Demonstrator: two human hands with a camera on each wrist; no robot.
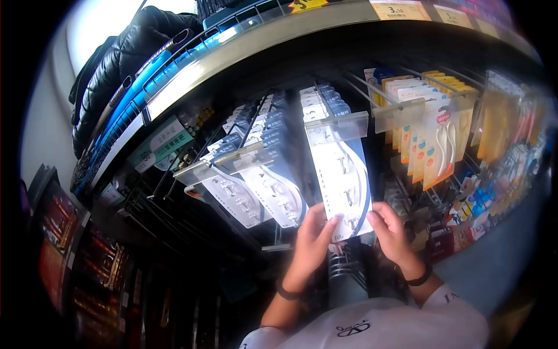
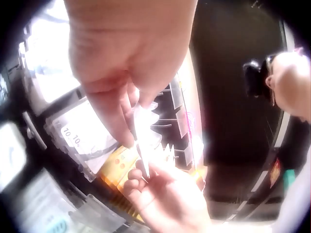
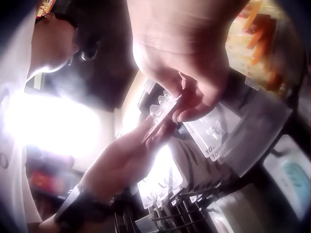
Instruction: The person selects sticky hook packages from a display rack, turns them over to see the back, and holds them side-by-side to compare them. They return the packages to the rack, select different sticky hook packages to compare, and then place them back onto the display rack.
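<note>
A white-and-blue blister card of small clear hooks (image 1: 347, 183) stands in front of me, its upper end overlapping a clear label holder (image 1: 336, 127). My left hand (image 1: 314, 235) pinches its lower left edge, thumb on the front. On the lower right edge, my right hand (image 1: 392, 235) grips it the same way. The left wrist view shows the card (image 2: 142, 138) nearly edge-on between the left hand (image 2: 129, 58) and the right hand (image 2: 170, 199). Clear hooks stick out from the card (image 3: 163, 114) in the right wrist view.
Similar hook cards (image 1: 276, 198) hang on pegs to the left. Orange-and-white cards with spoons (image 1: 442, 139) hang to the right. Above runs a shelf edge with price tags (image 1: 401, 10). A black quilted jacket (image 1: 131, 52) lies at the upper left, beside a wire rail.
</note>
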